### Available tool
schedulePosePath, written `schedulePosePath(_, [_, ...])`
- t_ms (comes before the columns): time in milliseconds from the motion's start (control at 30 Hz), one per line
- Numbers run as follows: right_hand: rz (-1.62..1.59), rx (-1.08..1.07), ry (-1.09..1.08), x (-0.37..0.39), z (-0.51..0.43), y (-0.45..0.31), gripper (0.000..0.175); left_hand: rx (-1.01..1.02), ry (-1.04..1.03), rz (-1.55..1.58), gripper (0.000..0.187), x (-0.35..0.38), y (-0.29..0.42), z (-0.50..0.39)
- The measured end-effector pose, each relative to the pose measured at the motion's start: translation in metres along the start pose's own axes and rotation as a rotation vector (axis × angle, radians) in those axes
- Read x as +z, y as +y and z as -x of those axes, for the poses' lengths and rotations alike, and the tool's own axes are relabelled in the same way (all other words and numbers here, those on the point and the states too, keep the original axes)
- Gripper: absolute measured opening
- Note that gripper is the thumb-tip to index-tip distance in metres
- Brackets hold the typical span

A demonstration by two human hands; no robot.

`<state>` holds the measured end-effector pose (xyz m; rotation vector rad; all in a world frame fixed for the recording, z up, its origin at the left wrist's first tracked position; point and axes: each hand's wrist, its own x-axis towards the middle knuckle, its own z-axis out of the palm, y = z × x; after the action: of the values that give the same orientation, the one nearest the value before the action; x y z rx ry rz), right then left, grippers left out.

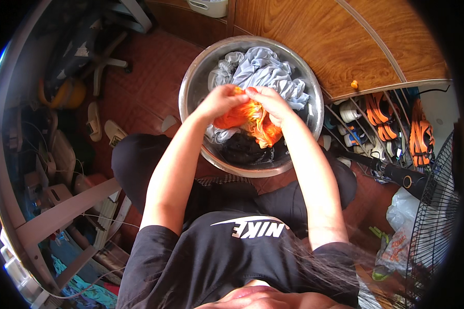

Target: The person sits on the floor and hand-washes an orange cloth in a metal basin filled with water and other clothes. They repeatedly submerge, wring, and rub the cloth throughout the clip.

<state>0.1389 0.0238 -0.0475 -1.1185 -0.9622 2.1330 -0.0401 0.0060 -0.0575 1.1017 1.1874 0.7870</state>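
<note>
Both hands grip one crumpled orange and yellow cloth (251,116) above a round metal basin (314,92). My left hand (225,101) pinches its upper left part, and my right hand (271,101) holds the upper right, thumbs almost meeting. Folds of the cloth hang down between the hands. Behind them in the basin lies a heap of light grey-blue fabric (268,69). A whitish piece of fabric (221,134) shows at the basin's lower left, beside dark wet fabric (243,150). Whether the orange cloth touches the pile beneath is hidden.
A wooden cabinet (294,42) stands just beyond the basin. At right are a shoe rack with several shoes (379,116), a black fan (437,208) and plastic bags (400,231). Slippers (94,121) lie on the red floor at left, near a desk frame (69,212).
</note>
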Motion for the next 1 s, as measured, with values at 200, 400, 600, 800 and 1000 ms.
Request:
schedulePosePath(200, [1.239,-0.211,0.442,0.017,0.003,0.008,0.024,0.07,0.25,-1.075,0.027,-0.009,0.014,0.012])
schedulePosePath(400, [1.643,-0.202,0.44,0.022,-0.011,0.038,0.025,0.069,0.218,-1.436,0.02,0.026,-0.034,0.008])
schedulePosePath(600, [0.013,-0.041,0.217,-0.001,-0.014,0.012,0.029,0.097,0.456,-0.836,0.017,0.028,0.017,0.018])
schedulePosePath(800, [-0.497,0.205,0.275,0.016,-0.003,0.016,0.035,0.438,0.45,-0.651,0.022,0.078,0.048,0.051])
schedulePosePath(1000, [-0.439,0.2,0.263,0.054,0.016,0.002,0.036,0.279,0.569,-0.909,0.032,0.039,0.031,0.02])
